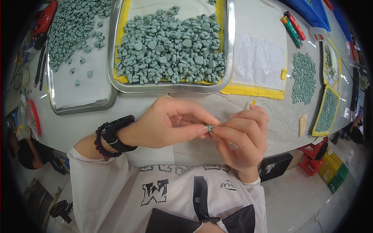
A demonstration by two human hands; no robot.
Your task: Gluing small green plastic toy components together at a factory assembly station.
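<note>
One small grey-green moulded piece (pixel 210 128) sat pinched between both hands' fingertips, the left hand (pixel 165 122) and right hand (pixel 245 136) each in a nearly closed grip, above the pale bench (pixel 190 150). Black lettering marked the white cloth shirt (pixel 180 190).

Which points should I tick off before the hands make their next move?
1. Small green piece held: ok, the left hand and right hand both pinch it.
2. Its full shape visible: cannot tell, the fingers cover part of it.
3. Right hand otherwise free: cannot tell, a yellow tip shows just behind it.
4. Middle metal tray flat on the table: ok, with its heap of green pieces inside.
5. Wristband and beaded bracelet away from the trays: ok.
6. All pieces in containers: not ok, a loose patch lies at right.
</note>
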